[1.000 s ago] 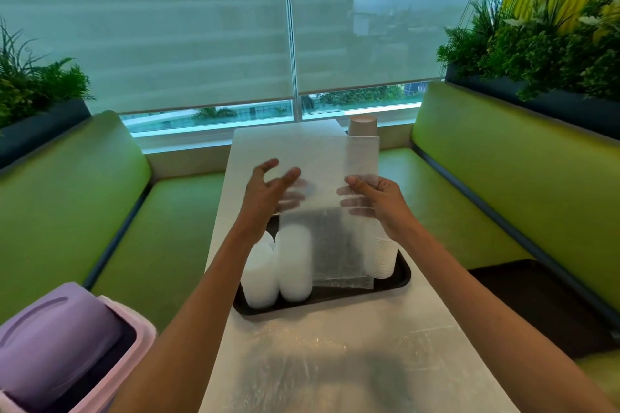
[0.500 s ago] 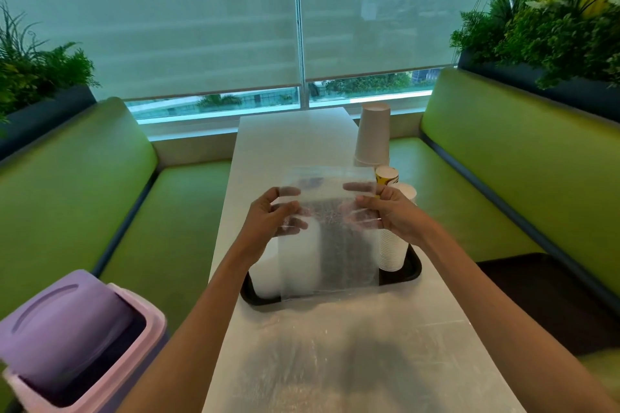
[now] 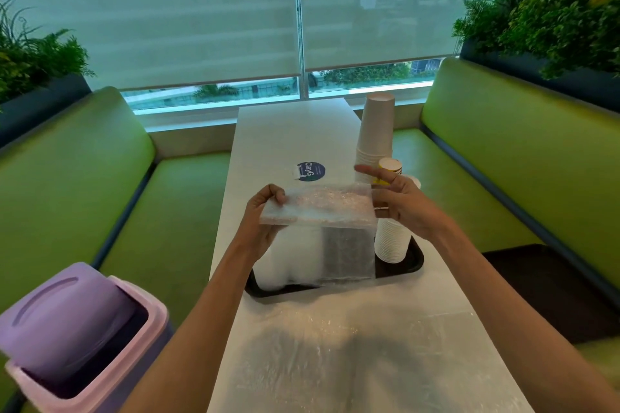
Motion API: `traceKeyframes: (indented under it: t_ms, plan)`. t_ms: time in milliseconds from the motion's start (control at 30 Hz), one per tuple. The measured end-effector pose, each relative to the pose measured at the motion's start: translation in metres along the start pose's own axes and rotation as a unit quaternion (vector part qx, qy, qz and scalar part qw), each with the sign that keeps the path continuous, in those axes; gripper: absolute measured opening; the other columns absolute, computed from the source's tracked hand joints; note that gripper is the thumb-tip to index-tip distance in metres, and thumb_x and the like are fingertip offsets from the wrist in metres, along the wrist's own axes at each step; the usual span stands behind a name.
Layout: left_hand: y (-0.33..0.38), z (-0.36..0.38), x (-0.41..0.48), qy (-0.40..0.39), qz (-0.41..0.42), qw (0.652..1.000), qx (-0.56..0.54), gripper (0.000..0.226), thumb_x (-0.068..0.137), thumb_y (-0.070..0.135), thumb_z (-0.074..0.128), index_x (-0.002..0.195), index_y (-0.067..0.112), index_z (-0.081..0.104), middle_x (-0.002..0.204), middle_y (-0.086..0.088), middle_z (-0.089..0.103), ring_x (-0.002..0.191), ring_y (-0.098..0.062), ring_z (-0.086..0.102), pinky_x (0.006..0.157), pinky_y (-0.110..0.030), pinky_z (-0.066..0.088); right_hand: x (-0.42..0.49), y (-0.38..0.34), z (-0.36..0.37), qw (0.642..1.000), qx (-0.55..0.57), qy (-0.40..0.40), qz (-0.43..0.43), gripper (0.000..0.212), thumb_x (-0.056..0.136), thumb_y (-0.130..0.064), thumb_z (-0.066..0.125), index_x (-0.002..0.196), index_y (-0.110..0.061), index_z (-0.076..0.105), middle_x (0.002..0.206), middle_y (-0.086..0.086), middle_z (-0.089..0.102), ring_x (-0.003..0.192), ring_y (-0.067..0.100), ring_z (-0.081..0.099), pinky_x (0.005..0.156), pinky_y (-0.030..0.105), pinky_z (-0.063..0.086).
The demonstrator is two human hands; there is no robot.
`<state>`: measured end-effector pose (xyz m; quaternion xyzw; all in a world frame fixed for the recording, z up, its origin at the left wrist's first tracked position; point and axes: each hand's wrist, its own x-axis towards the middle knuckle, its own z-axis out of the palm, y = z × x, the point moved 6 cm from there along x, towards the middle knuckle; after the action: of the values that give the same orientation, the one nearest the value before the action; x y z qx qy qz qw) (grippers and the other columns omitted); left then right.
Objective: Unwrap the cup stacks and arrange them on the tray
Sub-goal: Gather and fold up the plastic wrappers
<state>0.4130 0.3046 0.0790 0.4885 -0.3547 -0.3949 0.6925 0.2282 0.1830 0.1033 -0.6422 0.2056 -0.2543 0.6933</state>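
Observation:
A clear plastic wrapper hangs over the black tray, its top folded over. My left hand pinches its left edge and my right hand pinches its right edge, forefinger pointing left. White cup stacks stand on the tray's left side, seen through the plastic. Another white stack stands on the tray's right. A yellow-and-white cup shows behind my right hand. A tall beige cup stack stands upside down further back on the table.
More clear plastic sheet lies on the near table. A round blue sticker is on the tabletop. A purple swing-lid bin stands at the lower left. Green benches flank the table, with planters behind them.
Both hands have lowered the wrapper and folded its top over, so it hangs shorter. The view tilted down, showing the blue sticker and the tall beige stack.

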Motion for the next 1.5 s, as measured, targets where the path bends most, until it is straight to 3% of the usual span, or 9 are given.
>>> traceKeyframes:
  t_ms: [200, 367, 467, 567, 667, 900, 1033, 1200, 1500]
  plan:
    - [0.007, 0.001, 0.002, 0.008, 0.036, 0.999, 0.022, 0.066, 0.088, -0.020, 0.029, 0.049, 0.024, 0.059, 0.058, 0.010, 0.056, 0.052, -0.004, 0.055, 0.048, -0.016, 0.046, -0.013, 0.032, 0.021, 0.987, 0.085, -0.035, 0.132, 0.065, 0.076, -0.061, 0.047, 0.124, -0.019, 0.055, 0.101, 0.001, 0.073, 0.089, 0.017, 0.071, 0.073, 0.036, 0.060]
    - [0.010, 0.001, -0.002, 0.037, 0.058, 0.996, 0.048, 0.034, 0.092, -0.011, 0.041, 0.088, 0.017, 0.061, 0.076, 0.003, 0.068, 0.067, -0.011, 0.065, 0.059, -0.025, 0.054, -0.012, 0.048, 0.022, 0.993, 0.032, 0.031, 0.108, 0.012, 0.084, -0.019, 0.065, 0.094, -0.015, 0.067, 0.086, -0.001, 0.074, 0.075, 0.008, 0.070, 0.067, 0.026, 0.059]
    - [0.002, -0.008, -0.010, 0.053, -0.017, 0.998, 0.023, 0.025, 0.101, 0.013, 0.040, 0.122, 0.022, 0.051, 0.092, -0.002, 0.070, 0.074, -0.016, 0.069, 0.061, -0.027, 0.056, -0.010, 0.050, 0.016, 0.993, 0.021, 0.070, 0.095, 0.004, 0.088, -0.015, 0.063, 0.087, -0.014, 0.067, 0.073, -0.007, 0.073, 0.067, 0.006, 0.068, 0.060, 0.022, 0.057]
    - [-0.014, -0.014, -0.022, 0.002, -0.109, 0.992, 0.058, 0.051, 0.095, 0.057, 0.029, 0.126, 0.022, 0.049, 0.102, -0.007, 0.071, 0.072, -0.023, 0.070, 0.057, -0.026, 0.054, -0.008, 0.049, 0.016, 0.994, -0.006, 0.086, 0.071, 0.006, 0.089, -0.017, 0.063, 0.087, -0.014, 0.067, 0.070, -0.007, 0.072, 0.065, 0.008, 0.067, 0.058, 0.021, 0.056]
    - [-0.024, -0.014, -0.034, -0.055, -0.132, 0.978, 0.154, 0.074, 0.074, 0.078, 0.046, 0.118, 0.019, 0.053, 0.102, -0.008, 0.073, 0.071, -0.020, 0.069, 0.057, -0.023, 0.052, -0.005, 0.049, 0.019, 0.994, -0.032, 0.090, 0.047, 0.004, 0.090, -0.015, 0.062, 0.089, -0.015, 0.066, 0.068, -0.008, 0.072, 0.063, 0.005, 0.066, 0.054, 0.019, 0.053]
    - [-0.028, -0.018, -0.041, 0.001, -0.091, 0.980, 0.175, 0.010, 0.091, 0.019, 0.060, 0.093, 0.009, 0.060, 0.068, -0.001, 0.069, 0.049, -0.009, 0.059, 0.045, -0.015, 0.043, -0.005, 0.057, 0.024, 0.995, -0.054, 0.064, 0.047, 0.015, 0.090, -0.022, 0.063, 0.104, -0.016, 0.067, 0.093, -0.004, 0.073, 0.085, 0.009, 0.070, 0.065, 0.022, 0.055]
    - [-0.030, -0.017, -0.044, 0.030, -0.062, 0.986, 0.151, 0.008, 0.092, 0.013, 0.058, 0.088, 0.007, 0.062, 0.065, -0.002, 0.066, 0.047, -0.009, 0.057, 0.045, -0.015, 0.043, -0.010, 0.068, 0.027, 0.995, -0.021, 0.011, 0.093, 0.023, 0.086, -0.028, 0.062, 0.107, -0.019, 0.064, 0.098, -0.003, 0.074, 0.094, 0.015, 0.069, 0.081, 0.034, 0.056]
    - [-0.030, -0.015, -0.046, 0.053, -0.045, 0.988, 0.140, 0.008, 0.093, 0.012, 0.056, 0.089, 0.008, 0.062, 0.065, -0.003, 0.065, 0.046, -0.007, 0.056, 0.045, -0.016, 0.043, -0.016, 0.074, 0.024, 0.994, 0.014, -0.001, 0.110, 0.014, 0.093, -0.004, 0.055, 0.098, -0.013, 0.064, 0.076, -0.007, 0.074, 0.069, 0.005, 0.068, 0.057, 0.018, 0.053]
    - [-0.025, -0.017, -0.047, 0.004, -0.047, 0.989, 0.137, 0.017, 0.093, 0.002, 0.054, 0.101, 0.014, 0.064, 0.076, -0.001, 0.071, 0.054, -0.010, 0.058, 0.056, -0.020, 0.050, -0.016, 0.071, 0.016, 0.994, 0.052, 0.032, 0.096, 0.018, 0.096, -0.007, 0.051, 0.098, -0.014, 0.067, 0.070, -0.010, 0.072, 0.058, 0.000, 0.062, 0.051, 0.013, 0.049]
